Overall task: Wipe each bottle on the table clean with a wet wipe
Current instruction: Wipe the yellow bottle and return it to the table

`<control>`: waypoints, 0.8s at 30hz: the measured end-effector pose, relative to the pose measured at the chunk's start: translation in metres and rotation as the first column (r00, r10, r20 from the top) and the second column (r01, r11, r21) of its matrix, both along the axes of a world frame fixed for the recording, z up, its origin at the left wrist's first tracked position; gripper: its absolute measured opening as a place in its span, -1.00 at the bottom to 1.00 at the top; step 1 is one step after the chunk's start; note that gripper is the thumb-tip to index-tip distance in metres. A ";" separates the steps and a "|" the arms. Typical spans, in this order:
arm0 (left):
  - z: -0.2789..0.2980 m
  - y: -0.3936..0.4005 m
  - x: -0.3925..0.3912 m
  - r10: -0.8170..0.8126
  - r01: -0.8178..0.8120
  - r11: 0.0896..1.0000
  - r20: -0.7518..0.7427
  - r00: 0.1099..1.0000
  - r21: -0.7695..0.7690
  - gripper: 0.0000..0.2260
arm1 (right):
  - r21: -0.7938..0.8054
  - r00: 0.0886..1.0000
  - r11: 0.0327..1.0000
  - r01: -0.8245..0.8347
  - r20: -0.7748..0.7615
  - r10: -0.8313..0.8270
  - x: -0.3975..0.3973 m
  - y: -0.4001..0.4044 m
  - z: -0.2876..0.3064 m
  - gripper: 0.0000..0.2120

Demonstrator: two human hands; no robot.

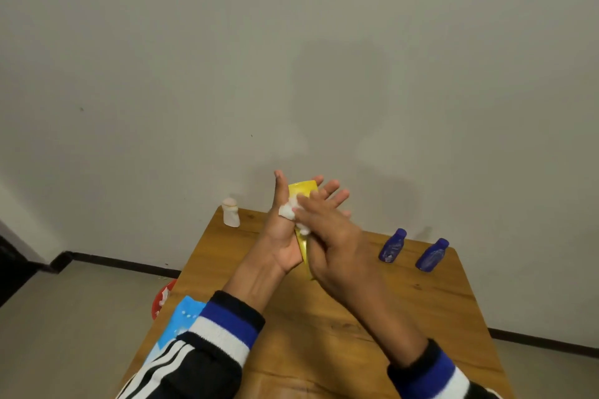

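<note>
A yellow tube-shaped bottle (303,188) stands raised above the table, held from the left by my left hand (282,238) with the thumb pointing up. My right hand (327,230) lies flat against the bottle's right side, fingers spread, pressing a crumpled white wet wipe (288,210) onto it. Most of the bottle is hidden between the two hands. A white bottle (231,213) stands at the table's far left corner. Two dark blue bottles (392,246) (431,255) stand at the far right.
The wooden table (324,327) stands against a pale wall. A blue wet-wipe pack (181,321) lies at the table's left edge, partly under my left sleeve. A red bin (163,298) sits on the floor left of the table.
</note>
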State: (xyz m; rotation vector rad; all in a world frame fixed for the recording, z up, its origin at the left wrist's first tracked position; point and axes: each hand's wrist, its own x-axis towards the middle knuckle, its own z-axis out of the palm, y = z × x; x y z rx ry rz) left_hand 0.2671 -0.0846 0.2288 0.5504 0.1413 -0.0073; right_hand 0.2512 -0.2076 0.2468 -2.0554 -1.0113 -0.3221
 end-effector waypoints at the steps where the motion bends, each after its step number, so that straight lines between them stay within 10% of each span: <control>1: -0.002 0.003 0.002 0.037 -0.037 0.999 -0.006 0.999 -0.006 -0.32 | -0.015 0.999 1.000 -0.022 0.029 0.022 -0.007 -0.004 -0.012 -0.57; 11: -0.013 0.001 0.004 -0.008 0.009 1.000 -0.079 0.997 0.010 -0.28 | 0.150 0.983 0.973 0.172 0.031 -0.179 0.025 -0.026 0.002 -0.71; 19: -0.020 0.009 0.013 0.066 -0.071 0.997 -0.156 0.986 -0.027 -0.43 | -0.039 0.998 0.999 0.027 0.060 -0.025 0.010 -0.009 -0.036 -0.79; 24: -0.034 0.020 0.004 0.122 -0.125 0.992 -0.161 0.979 -0.014 -0.45 | -0.015 0.980 0.996 -0.084 -0.184 0.080 -0.001 -0.041 -0.033 -0.84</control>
